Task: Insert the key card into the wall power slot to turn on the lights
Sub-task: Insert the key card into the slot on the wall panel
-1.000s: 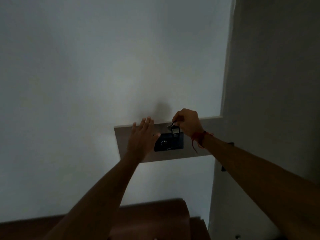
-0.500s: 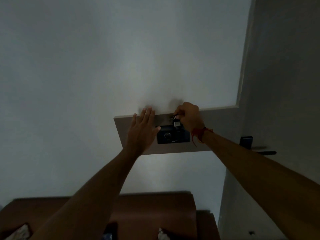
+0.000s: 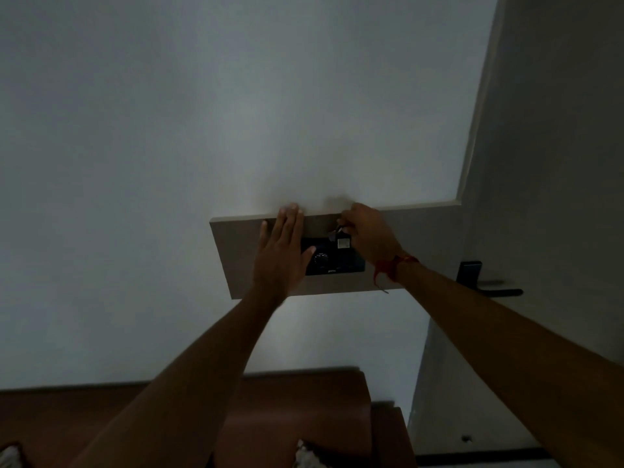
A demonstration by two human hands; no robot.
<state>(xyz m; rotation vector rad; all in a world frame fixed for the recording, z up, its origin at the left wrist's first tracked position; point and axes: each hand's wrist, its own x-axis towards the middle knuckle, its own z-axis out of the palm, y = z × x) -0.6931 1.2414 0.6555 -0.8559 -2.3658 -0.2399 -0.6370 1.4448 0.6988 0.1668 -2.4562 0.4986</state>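
Pinching the key card (image 3: 343,240) from above, the right hand (image 3: 369,236) is positioning it at the 12 o'clock edge of the black wall power slot (image 3: 334,261), likely aligning for insertion. The left hand (image 3: 282,256), fingers spread flat, is bracing on the mounting board (image 3: 422,251) at 9 o'clock, holding nothing. Lights are reading off.

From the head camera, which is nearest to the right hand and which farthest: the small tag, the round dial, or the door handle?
1. Small tag: just below the right hand's fingers, at the dark wall panel's top.
2. Round dial: lower left of that hand, on the panel.
3. Door handle: far right, on the door.
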